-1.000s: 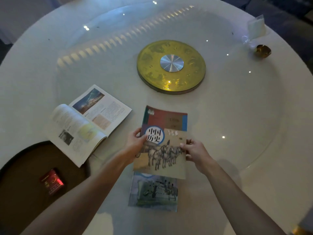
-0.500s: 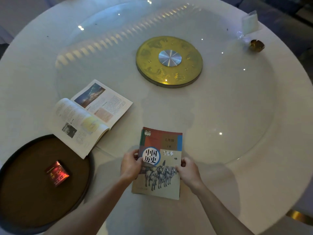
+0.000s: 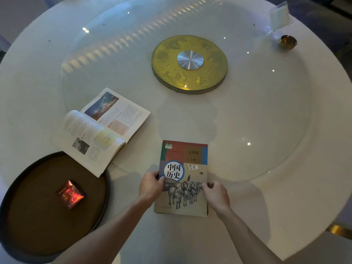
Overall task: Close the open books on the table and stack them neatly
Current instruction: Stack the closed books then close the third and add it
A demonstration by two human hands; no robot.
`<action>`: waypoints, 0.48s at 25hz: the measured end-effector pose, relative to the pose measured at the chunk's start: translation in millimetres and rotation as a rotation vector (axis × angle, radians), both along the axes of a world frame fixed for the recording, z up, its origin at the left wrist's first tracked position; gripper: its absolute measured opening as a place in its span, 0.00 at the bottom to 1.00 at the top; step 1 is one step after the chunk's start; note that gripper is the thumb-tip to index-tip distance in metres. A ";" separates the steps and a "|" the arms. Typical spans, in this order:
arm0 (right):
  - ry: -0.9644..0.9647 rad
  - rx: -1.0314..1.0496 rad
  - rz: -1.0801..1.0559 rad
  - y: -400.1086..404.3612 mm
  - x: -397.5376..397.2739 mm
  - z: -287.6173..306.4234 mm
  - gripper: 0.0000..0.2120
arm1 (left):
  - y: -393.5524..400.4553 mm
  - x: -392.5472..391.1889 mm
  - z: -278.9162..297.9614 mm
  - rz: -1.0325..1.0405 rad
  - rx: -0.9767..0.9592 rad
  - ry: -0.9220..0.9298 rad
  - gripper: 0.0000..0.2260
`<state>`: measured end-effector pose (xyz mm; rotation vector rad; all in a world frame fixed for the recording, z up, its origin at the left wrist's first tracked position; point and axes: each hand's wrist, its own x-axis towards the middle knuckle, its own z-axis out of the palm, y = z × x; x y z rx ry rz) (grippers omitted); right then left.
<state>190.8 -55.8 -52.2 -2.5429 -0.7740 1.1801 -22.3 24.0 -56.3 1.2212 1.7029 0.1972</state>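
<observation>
A person's two bare hands are gripping a closed book lying flat at about six o'clock on a round white worktop. The left hand is curling around the book's left edge, thumb pressing on the cover beside the blue-ringed title circle. The right hand is pinching the right edge, thumb lying across the horses printed on the cover. A thin line of further page edges is showing under the book's bottom edge, though whether a second volume is lying beneath cannot be told.

An open book is lying face up at about nine o'clock, well apart from the hands, its left pages arching upward. Its near corner is overhanging the rim of a dark round tray sitting at about eight o'clock. A small red box is resting inside the tray.

A gold disc with a silver hub is sitting at the worktop's centre. At about two o'clock, a small gold dish and a clear packet are standing near the far rim.
</observation>
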 end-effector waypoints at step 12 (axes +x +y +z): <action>0.114 0.084 -0.128 63.8 34.4 3.9 0.12 | 59.4 30.0 2.3 0.041 0.005 -0.025 0.11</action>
